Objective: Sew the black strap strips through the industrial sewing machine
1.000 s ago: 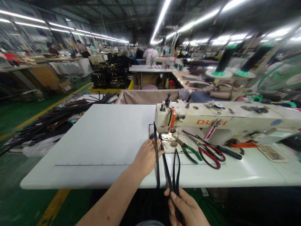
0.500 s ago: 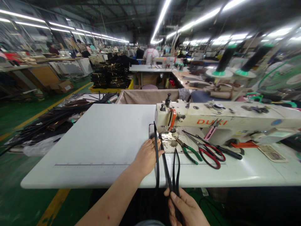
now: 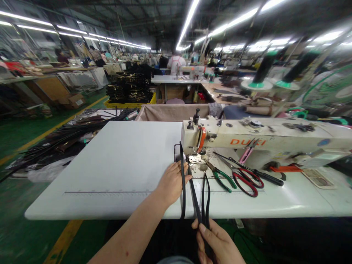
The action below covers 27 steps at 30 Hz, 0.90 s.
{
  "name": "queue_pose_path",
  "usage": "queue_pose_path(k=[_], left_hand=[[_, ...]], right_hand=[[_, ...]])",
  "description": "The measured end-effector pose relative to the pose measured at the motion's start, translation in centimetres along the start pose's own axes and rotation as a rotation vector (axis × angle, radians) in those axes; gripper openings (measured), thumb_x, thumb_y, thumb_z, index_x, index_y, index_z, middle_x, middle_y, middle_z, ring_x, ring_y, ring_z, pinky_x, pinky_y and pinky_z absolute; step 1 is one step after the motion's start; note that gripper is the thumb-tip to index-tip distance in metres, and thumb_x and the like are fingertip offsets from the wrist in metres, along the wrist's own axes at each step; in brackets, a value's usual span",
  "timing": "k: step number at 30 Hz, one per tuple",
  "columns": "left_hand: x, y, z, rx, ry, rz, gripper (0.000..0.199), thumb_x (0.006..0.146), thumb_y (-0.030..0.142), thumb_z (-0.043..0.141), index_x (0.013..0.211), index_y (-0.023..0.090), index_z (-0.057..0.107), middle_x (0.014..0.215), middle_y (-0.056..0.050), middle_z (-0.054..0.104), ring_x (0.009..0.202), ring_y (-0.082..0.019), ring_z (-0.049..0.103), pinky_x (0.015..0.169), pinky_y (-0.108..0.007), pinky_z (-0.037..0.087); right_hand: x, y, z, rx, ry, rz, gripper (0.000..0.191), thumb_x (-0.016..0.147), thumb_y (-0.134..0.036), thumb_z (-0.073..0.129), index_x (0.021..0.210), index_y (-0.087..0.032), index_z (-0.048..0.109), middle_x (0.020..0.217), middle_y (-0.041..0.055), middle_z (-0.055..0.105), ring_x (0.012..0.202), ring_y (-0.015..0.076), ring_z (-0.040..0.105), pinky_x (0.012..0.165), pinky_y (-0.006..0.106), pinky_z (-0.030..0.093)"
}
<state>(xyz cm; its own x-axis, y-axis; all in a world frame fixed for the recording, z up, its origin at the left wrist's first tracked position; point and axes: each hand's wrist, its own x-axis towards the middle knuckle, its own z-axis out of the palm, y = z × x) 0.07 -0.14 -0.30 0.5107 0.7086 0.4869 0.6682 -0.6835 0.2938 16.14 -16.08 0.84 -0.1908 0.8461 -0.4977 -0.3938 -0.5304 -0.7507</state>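
Note:
My left hand (image 3: 172,183) lies flat on the white table beside the sewing foot, its fingers stretched forward. One black strap (image 3: 183,198) hangs down across these fingers from the machine head. The fingertips and thumb touch a second black strap (image 3: 194,192), which runs from under the foot toward me. Below the table's front edge, my right hand (image 3: 216,242) is closed around this second strap together with a narrow looped strap end (image 3: 207,194). The sewing machine (image 3: 220,137) stands just ahead of both hands; the needle point is too small to make out.
Right of the straps lie green-handled pliers (image 3: 224,179), red-handled scissors (image 3: 247,182) and a black-handled screwdriver (image 3: 268,178). Pink snips (image 3: 246,154) rest against the machine arm. A cloth-lined bin (image 3: 167,113) stands behind the table (image 3: 115,165). Dark straps (image 3: 68,137) are heaped at left.
The strap hanging across my left hand has shifted slightly at its lower end. Both hands stay in nearly the same place.

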Motion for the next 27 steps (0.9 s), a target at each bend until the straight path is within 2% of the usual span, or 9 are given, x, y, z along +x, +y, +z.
queue_pose_path(k=[27], left_hand=[[-0.21,-0.19,0.34,0.029,0.007,-0.011,0.037,0.104,0.036,0.047,0.134,0.016,0.057,0.136,-0.013,0.064,0.134,-0.027,0.054,0.114,-0.049,0.044]], right_hand=[[0.16,0.39,-0.48,-0.021,-0.032,-0.021,0.045,0.080,-0.057,0.073,0.097,-0.016,0.063,0.056,-0.0049,0.057,0.036,0.0073,0.050,0.035,0.018,0.024]])
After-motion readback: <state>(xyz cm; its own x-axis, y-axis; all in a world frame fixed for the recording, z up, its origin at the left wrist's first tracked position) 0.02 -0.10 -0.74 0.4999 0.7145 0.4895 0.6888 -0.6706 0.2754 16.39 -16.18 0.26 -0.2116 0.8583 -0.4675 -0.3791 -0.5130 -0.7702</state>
